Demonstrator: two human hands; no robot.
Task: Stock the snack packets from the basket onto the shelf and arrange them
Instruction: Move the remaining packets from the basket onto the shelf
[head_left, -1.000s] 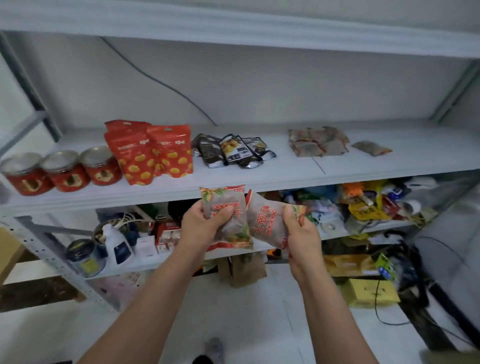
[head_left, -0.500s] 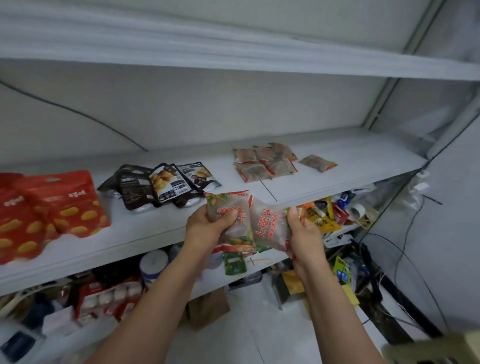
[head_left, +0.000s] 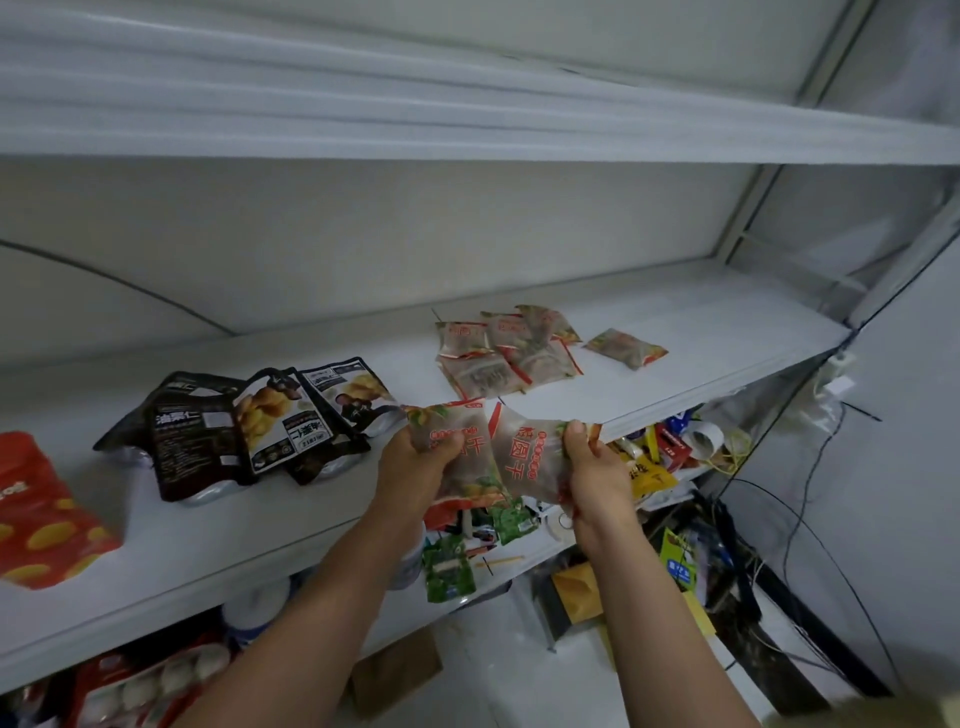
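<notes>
Still, left fingers (head_left: 441, 445) gripping left packet (head_left: 470, 475), right fingers (head_left: 574, 435) right packet (head_left: 525, 457), shelf (head_left: 208, 538) closer

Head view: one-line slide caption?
Left hand grips one translucent packet, right hand a second packet, before the shelf holding a matching pile.

Shelf (head_left: 675, 332), white, middle tier. Held just in front of its front edge: two translucent snack packets with red lettering, overlapping at their inner edges.
- Left packet (head_left: 470, 470): pinched by the left grip (head_left: 415, 467), thumb on its face.
- Right packet (head_left: 524, 457): pinched at its right edge by the right grip (head_left: 597, 473).

On the shelf, right of centre: pile of like packets (head_left: 506, 351), flat and overlapping; single packet (head_left: 626, 347) near it on the right, apart.
Left of centre: three black pouches (head_left: 249, 426), fanned and overlapping.
Far left: red bag with yellow spots (head_left: 36, 519), cut by the frame edge.
Lower tier: mixed clutter (head_left: 660, 457), green packets (head_left: 449, 564) among it.
</notes>
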